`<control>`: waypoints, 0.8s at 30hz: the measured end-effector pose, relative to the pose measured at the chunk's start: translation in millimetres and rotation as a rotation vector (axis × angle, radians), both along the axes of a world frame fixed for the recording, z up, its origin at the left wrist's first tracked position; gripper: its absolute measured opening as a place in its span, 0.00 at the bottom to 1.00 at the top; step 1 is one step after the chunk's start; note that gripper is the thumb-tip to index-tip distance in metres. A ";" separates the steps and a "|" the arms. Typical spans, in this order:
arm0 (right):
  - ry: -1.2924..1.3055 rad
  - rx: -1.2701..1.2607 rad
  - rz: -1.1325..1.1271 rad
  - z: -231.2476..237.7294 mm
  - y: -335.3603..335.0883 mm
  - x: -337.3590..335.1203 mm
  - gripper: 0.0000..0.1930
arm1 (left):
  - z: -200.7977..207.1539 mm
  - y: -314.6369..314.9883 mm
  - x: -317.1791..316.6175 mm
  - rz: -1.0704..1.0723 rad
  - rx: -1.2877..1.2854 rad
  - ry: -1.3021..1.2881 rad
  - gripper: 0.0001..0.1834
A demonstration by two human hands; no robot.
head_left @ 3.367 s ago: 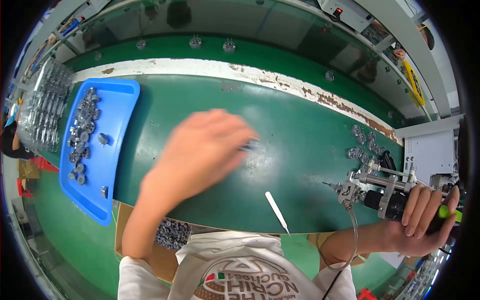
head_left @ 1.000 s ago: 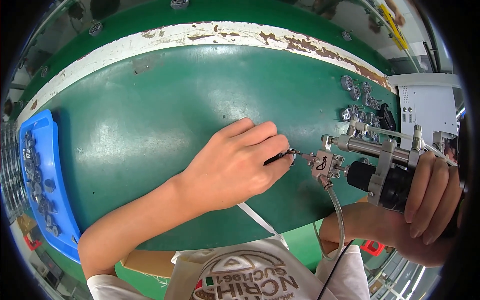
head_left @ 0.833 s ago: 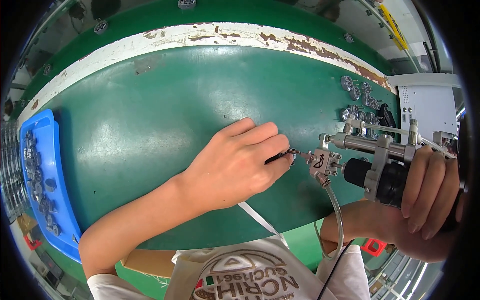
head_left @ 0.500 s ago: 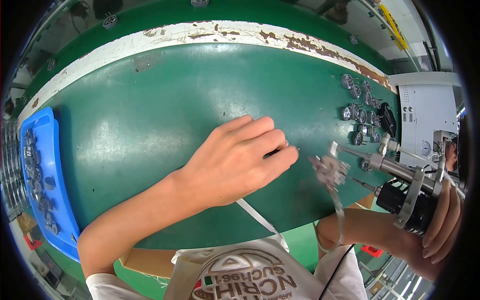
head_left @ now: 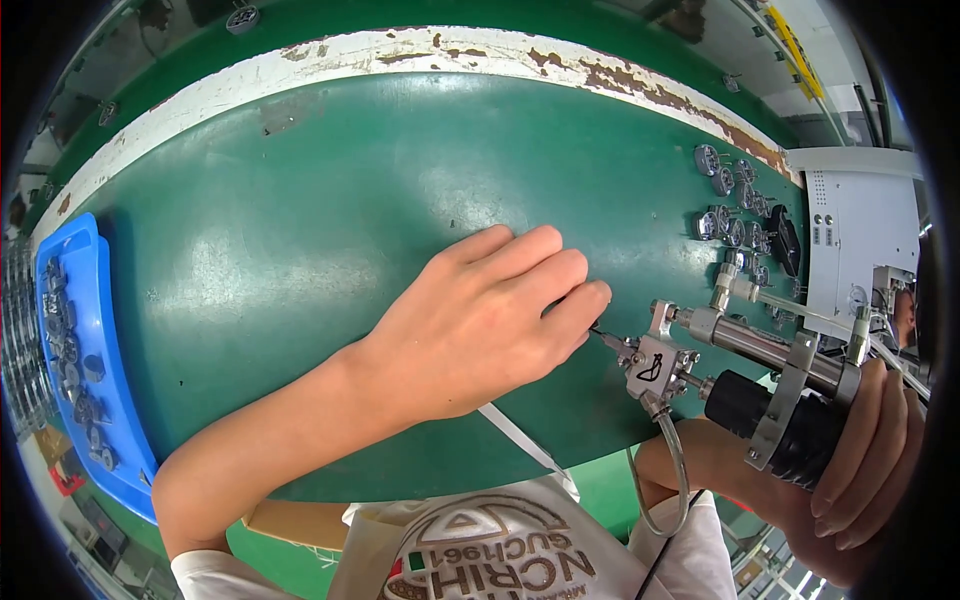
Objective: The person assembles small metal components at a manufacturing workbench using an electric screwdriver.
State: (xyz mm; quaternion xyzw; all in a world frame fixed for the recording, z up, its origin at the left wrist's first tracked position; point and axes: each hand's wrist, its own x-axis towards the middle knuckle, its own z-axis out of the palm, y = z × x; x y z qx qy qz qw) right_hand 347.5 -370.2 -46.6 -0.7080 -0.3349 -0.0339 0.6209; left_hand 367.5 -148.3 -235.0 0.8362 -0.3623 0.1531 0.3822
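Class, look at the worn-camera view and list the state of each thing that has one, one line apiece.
Left hand: fingers pinched on a small dark part, mostly hidden
Right hand: wrapped around the silver-and-black tool
Silver-and-black tool: held, nozzle toward the left fingertips
Clear tube: attached, curved
Blue tray: holding grey parts
White strip: lying flat, partly covered
White ledge: paint chipped
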 end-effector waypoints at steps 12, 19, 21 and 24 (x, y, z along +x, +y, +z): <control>-0.100 0.069 -0.163 -15.1 -22.6 0.3 0.24 | 1.1 -2.8 -0.4 -0.017 -0.017 0.018 0.23; -0.408 -0.046 -0.740 -20.1 -50.1 -18.7 0.25 | 7.4 -5.8 -0.8 -0.005 -0.017 0.068 0.21; -0.493 -0.056 -0.890 -21.8 -57.9 -21.1 0.25 | 6.4 -3.9 -0.6 0.005 -0.022 0.067 0.19; -0.610 -0.026 -1.097 -32.5 -43.1 -7.3 0.25 | 3.6 5.2 4.2 -0.021 -0.034 0.083 0.16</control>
